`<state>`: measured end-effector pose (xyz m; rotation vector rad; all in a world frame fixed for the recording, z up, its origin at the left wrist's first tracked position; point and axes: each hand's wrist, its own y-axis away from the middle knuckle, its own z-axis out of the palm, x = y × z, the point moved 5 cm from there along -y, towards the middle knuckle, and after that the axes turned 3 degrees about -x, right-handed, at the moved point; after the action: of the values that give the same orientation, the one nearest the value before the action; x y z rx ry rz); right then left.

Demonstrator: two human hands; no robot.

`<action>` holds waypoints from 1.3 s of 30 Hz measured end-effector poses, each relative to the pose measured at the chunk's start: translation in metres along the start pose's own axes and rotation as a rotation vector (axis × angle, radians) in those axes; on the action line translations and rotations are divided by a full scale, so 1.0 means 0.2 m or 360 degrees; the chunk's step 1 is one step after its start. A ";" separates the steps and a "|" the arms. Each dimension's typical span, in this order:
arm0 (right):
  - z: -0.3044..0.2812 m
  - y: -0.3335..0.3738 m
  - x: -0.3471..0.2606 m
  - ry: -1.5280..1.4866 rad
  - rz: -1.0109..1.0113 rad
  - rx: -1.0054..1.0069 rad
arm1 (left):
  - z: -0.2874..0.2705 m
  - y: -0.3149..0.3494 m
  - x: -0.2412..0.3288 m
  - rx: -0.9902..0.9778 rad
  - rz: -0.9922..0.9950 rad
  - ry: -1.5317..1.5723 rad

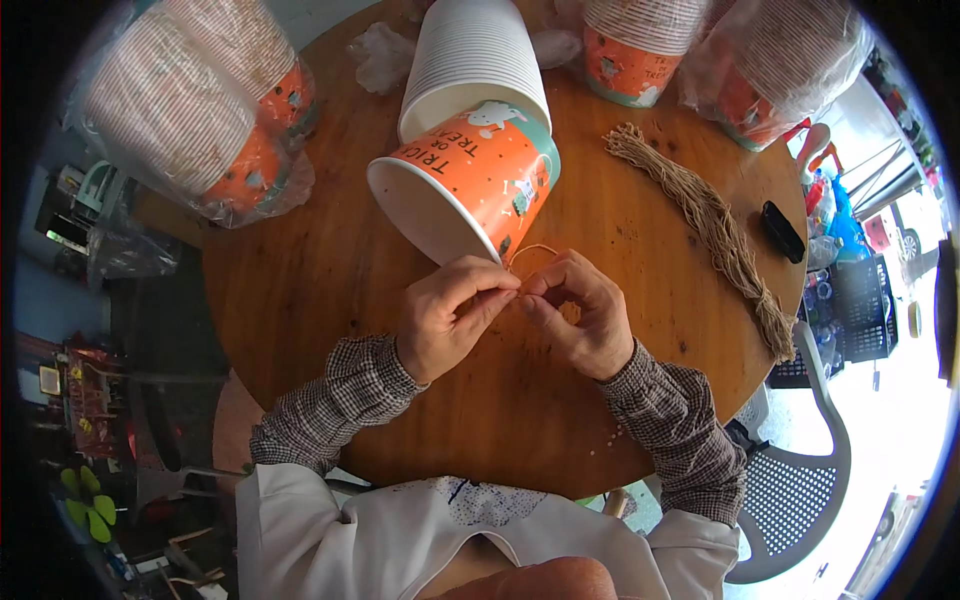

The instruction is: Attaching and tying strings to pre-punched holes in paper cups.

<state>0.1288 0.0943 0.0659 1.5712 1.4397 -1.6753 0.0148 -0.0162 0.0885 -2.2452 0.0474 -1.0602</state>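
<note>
Round and brown, a wooden table [300,300] fills the middle of the frame, with a grey chair [800,490] at the lower right and a dark crate [868,312] at the right edge. At the centre, just above the hands, an orange bucket [485,185] with a green base band lies on its side, its white mouth turned toward the lower left. Beside its rim a thin tan cord [537,246] arches up in a small loop. The left hand [450,318] is closed at the fingertips, thumb and forefinger pinching the cord near the rim; the right hand [583,315] meets it there, also pinching the cord, its other fingers curled. How much cord is hidden between the fingertips cannot be told. Behind the bucket, at the top centre, a white stack [475,60] of nested buckets lies tilted. Plastic-wrapped stacks [170,110] stand at the upper left, and more at the upper right. A loose bundle [700,210] of tan cords runs diagonally right of centre, near a small black object [782,232].
</note>
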 end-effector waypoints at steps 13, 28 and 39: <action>0.00 -0.01 0.02 -0.0010 0.0042 0.0031 | 0.02 0.02 -0.07 -0.0298 -0.0482 0.0588; 0.01 0.00 -0.08 0.0267 -0.0294 0.0094 | 0.08 0.09 -0.15 -0.0157 -0.1205 0.1695; 0.00 0.01 -0.09 0.0453 -0.0404 0.0129 | 0.09 0.09 -0.14 -0.0193 -0.1115 0.1503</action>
<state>0.1351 0.0881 0.0823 1.7921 1.7998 -1.7187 0.0132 -0.0120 0.0503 -1.6623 -0.3012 -2.4614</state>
